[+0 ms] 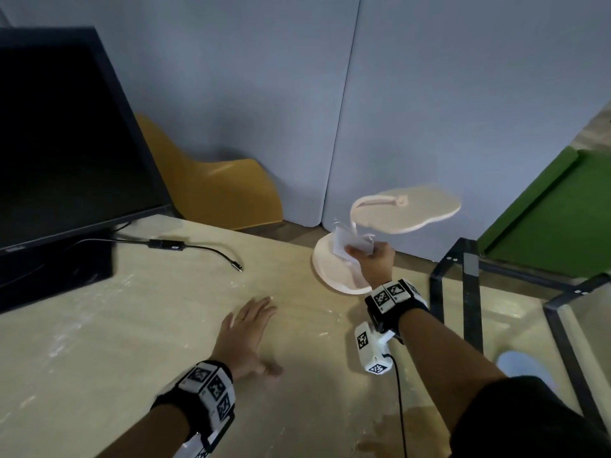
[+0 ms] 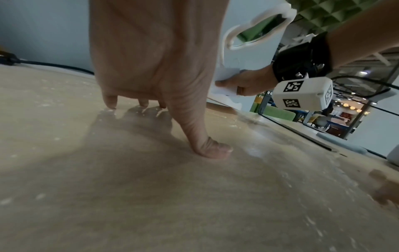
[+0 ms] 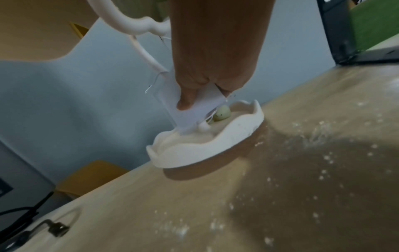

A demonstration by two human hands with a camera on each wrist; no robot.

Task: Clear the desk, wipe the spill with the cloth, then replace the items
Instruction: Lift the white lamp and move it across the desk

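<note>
A white desk lamp with a cloud-shaped head and base stands at the far edge of the wooden desk. My right hand grips its thin stem together with a white paper tag. In the right wrist view the base hangs slightly above the desk, with a shadow under it. A small pale green figure sits on the base. My left hand rests flat on the desk, fingers spread, holding nothing. White specks are smeared over the wood. No cloth is in view.
A black monitor stands at the left, its cable and adapter lying on the desk. A yellow chair is behind the desk. A black metal frame and a green panel are at the right.
</note>
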